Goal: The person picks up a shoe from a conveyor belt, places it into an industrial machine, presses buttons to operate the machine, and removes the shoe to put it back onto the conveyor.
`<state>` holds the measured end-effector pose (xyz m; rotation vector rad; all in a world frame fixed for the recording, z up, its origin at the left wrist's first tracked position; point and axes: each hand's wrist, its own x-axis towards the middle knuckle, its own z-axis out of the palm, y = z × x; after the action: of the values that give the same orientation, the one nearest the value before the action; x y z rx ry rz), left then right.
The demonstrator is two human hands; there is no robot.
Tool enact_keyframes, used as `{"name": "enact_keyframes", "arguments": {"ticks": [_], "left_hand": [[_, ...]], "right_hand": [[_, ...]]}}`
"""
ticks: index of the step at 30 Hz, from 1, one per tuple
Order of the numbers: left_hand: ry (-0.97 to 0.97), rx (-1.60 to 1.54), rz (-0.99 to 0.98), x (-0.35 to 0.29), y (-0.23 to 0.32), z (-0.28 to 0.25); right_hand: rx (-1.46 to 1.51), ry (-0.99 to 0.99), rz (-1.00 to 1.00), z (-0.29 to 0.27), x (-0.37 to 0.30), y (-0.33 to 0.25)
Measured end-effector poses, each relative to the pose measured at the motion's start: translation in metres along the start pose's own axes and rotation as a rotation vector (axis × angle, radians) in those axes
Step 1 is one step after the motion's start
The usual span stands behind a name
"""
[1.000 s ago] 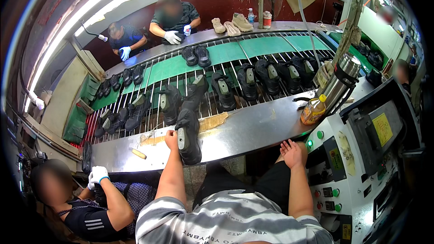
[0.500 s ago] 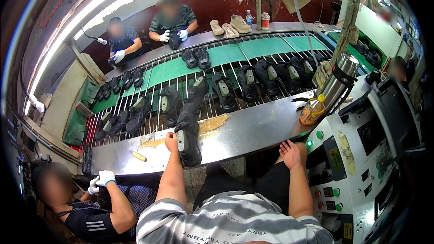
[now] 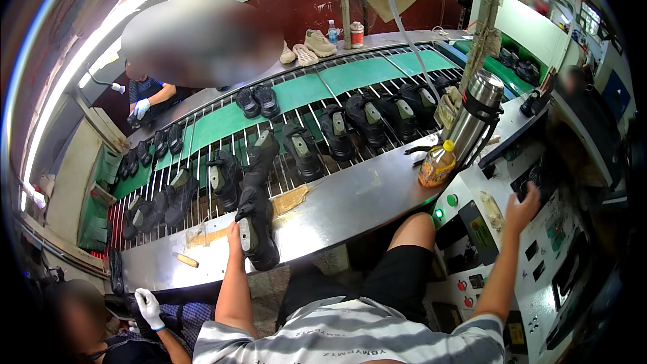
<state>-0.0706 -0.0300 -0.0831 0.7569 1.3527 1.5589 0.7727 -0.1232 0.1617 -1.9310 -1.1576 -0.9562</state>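
A black shoe [image 3: 259, 232] with a grey-green last in it lies on the steel edge of the rack, its near end overhanging. My left hand [image 3: 234, 237] is closed at its left side, some fingers hidden by the shoe. My right hand [image 3: 523, 209] is over the white control machine [image 3: 495, 219] on the right, fingers apart, close to a dark opening with a black object I cannot make out. Another black shoe [image 3: 261, 158] stands right behind the held one, and several more rest along the metal bars.
A steel flask [image 3: 477, 111] and a bottle of orange liquid [image 3: 438, 164] stand at the right of the steel ledge [image 3: 357, 195]. A small wooden-handled tool [image 3: 185, 260] lies at left. A gloved co-worker's hand [image 3: 149, 309] is at lower left; other people sit across the green belt [image 3: 303, 91].
My right hand has gone from beside my knee, palm up, rightward to over the machine. My left hand stays at the shoe. The whole view has shifted to the right.
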Motion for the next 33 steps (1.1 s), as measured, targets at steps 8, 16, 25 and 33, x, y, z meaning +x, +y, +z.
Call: {"name": "enact_keyframes", "arguments": {"ticks": [8, 16, 25, 33], "left_hand": [[-0.051, 0.043, 0.08, -0.043, 0.022, 0.124], [0.113, -0.008, 0.104, -0.034, 0.014, 0.178], [0.141, 0.056, 0.164, -0.089, -0.018, 0.167], [0.256, 0.578, 0.372, -0.167, 0.03, 0.157]], "right_hand": [[-0.146, -0.535, 0.511, 0.088, 0.114, 0.165], [-0.402, -0.784, 0.738, 0.129, 0.13, 0.187], [0.022, 0.092, 0.397, 0.015, 0.043, 0.121], [0.278, 0.207, 0.248, -0.012, -0.053, 0.022]]}}
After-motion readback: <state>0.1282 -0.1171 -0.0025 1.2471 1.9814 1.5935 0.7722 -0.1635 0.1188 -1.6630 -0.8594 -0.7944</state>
